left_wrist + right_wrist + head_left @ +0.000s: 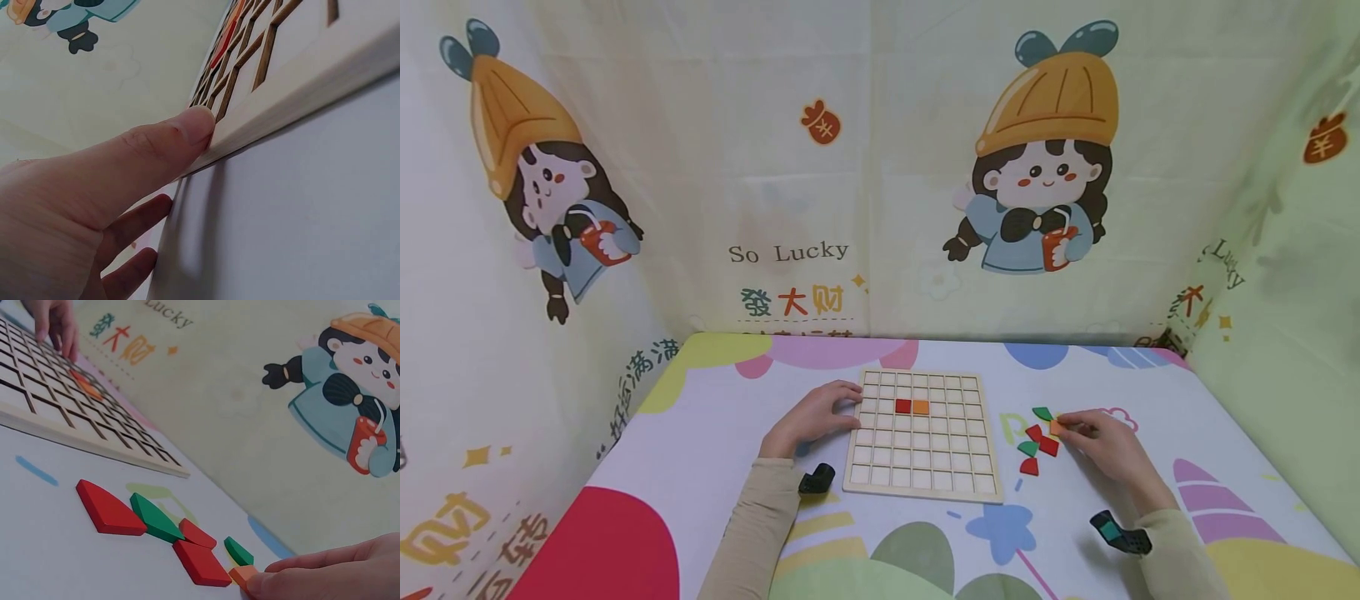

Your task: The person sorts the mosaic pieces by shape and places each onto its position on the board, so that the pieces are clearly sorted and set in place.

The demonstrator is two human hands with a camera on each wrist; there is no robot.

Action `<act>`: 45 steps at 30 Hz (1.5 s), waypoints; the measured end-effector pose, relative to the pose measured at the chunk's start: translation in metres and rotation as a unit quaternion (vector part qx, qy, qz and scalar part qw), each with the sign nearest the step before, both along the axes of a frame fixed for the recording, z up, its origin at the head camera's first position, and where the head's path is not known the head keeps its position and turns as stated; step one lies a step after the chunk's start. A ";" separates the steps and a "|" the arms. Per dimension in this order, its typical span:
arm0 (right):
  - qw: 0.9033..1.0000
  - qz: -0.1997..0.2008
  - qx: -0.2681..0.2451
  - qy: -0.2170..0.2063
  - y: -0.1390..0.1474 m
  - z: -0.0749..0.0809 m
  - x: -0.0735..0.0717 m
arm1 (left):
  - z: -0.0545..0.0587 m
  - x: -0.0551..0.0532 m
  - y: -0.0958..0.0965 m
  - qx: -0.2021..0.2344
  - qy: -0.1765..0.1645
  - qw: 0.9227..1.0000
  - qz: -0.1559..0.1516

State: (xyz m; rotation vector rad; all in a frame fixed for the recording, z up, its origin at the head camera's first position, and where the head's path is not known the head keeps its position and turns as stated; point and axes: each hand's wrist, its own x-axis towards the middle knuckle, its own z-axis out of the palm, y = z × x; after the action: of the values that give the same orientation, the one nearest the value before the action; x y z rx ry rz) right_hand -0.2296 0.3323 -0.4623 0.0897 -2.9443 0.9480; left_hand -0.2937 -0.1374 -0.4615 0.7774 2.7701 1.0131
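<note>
A light wooden grid board [925, 497] lies flat on the table. In neighbouring cells of it sit a red square tile [902, 406] and an orange square tile [921, 407]. My left hand [812, 414] is at the board's left edge; in the left wrist view its thumb [197, 125] touches the wooden rim, fingers fairly straight. To the board's right, my right hand [1105, 446] pinches an orange tile [244, 574] low over the table. Beside it lie a red square tile [201, 562], red curved-edged tiles [111, 509] and green curved-edged tiles [156, 519].
The tabletop [737, 392] wears a colourful printed cover. Cloth walls with cartoon prints [1045, 158] stand at the back and sides. A black wrist-worn device [817, 479] is on the left arm and another [1120, 533] on the right.
</note>
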 end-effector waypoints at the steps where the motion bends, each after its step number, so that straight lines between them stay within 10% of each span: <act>1: 1.000 -0.001 0.001 0.002 0.001 0.000 0.000 | 0.000 0.000 0.000 0.000 0.000 1.000 0.000; 23: 0.999 0.019 0.019 0.029 0.006 -0.004 0.000 | 0.000 0.001 0.001 -0.001 0.004 1.000 0.001; 45: 0.997 -0.015 -0.074 0.004 -0.022 0.018 -0.009 | 0.000 0.000 0.001 0.003 -0.006 1.000 0.007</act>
State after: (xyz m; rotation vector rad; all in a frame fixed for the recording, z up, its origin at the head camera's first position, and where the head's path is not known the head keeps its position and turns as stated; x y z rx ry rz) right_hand -0.2389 0.3098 -0.4442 0.0425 -2.8493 1.1533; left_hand -0.2935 -0.1364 -0.4613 0.7516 2.7683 1.0246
